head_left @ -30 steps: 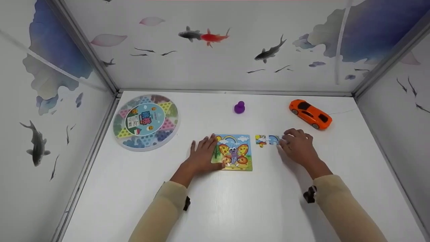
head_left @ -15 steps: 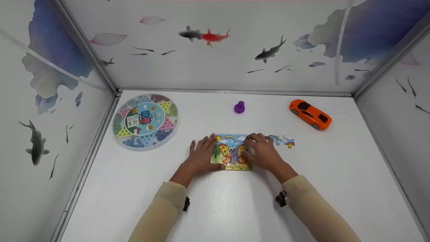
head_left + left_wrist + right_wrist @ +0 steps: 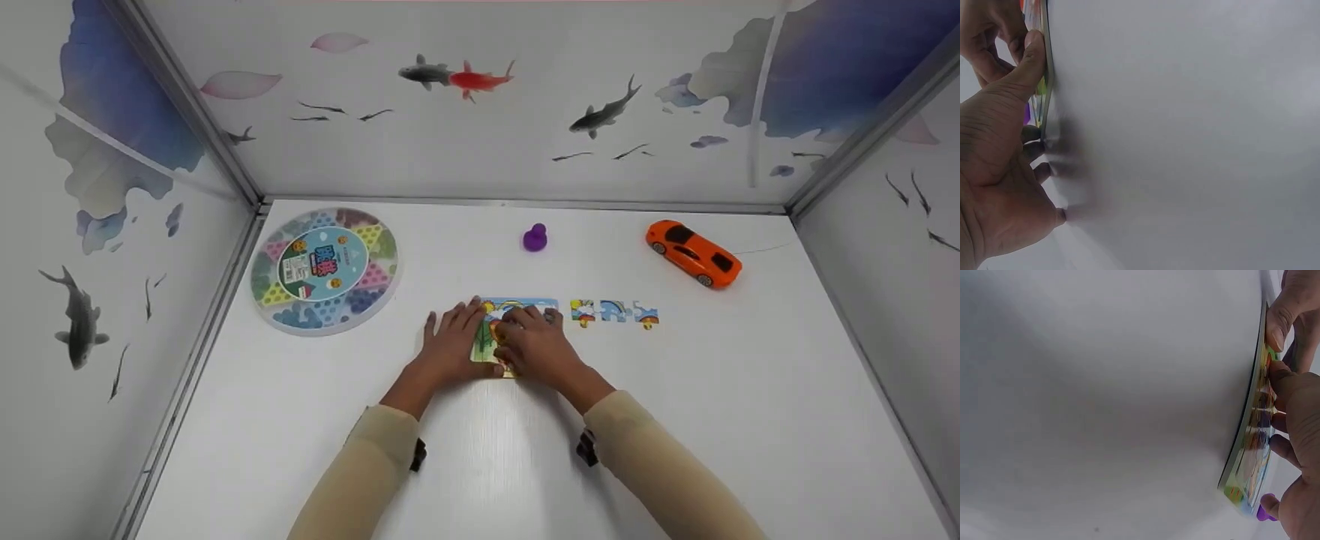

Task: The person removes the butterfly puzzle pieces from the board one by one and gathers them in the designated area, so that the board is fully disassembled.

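A square jigsaw puzzle (image 3: 484,349) with a bright cartoon picture lies flat mid-table. My left hand (image 3: 450,341) rests along its left side, fingers spread and straight, thumb on the near edge. Over the picture's middle and right is my right hand (image 3: 541,343), fingers bent with the tips down on the surface. In the right wrist view, the right thumb and fingertips touch the puzzle's face (image 3: 1255,439) some way apart. That hand hides much of the picture. Right of the puzzle lie three loose pieces in a row: a sun piece (image 3: 583,310), a rainbow piece (image 3: 612,310) and another piece (image 3: 646,315).
A round Chinese checkers box (image 3: 324,271) lies at the back left. A small purple toy (image 3: 535,238) stands behind the puzzle, and an orange toy car (image 3: 694,255) is at the back right. Printed panels wall in the white table (image 3: 480,465) at the back and sides.
My right hand has moved left from the row of loose pieces onto the puzzle, first its right edge, then its middle. The third piece now lies free. My left hand has stayed put.
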Demonstrator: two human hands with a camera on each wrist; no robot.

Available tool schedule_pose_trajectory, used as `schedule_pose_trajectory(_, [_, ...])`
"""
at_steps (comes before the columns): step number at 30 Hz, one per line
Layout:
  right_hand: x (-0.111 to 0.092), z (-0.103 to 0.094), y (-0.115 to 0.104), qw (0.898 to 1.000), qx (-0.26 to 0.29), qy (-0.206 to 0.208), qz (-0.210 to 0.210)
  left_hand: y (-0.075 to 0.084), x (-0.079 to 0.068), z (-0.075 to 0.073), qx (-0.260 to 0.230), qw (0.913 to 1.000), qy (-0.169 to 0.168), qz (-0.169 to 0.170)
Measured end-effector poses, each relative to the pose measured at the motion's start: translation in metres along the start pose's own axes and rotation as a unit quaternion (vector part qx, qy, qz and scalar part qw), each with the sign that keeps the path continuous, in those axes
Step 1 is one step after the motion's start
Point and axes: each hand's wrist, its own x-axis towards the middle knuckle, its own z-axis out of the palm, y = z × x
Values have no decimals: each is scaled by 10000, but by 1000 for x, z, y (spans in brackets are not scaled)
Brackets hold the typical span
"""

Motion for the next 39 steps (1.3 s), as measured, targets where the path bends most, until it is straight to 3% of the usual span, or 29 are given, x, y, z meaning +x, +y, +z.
schedule_pose_trajectory(4, [7, 1, -8, 9998, -174, 11, 30, -1, 2, -1, 97, 9999, -14, -27])
schedule_pose_trajectory(17, [35, -5, -39, 9897, -519, -1068, 804, -4, 7, 0, 266, 9993, 39, -249])
schedule_pose_trajectory(25, [38, -6, -40, 9891, -496, -924, 1029, 2, 9, 1, 56, 9995, 183, -256])
schedule_pose_trajectory(39, [41, -4, -38, 9901, -421, -839, 1047, 1, 11, 5, -80, 9989, 327, -331])
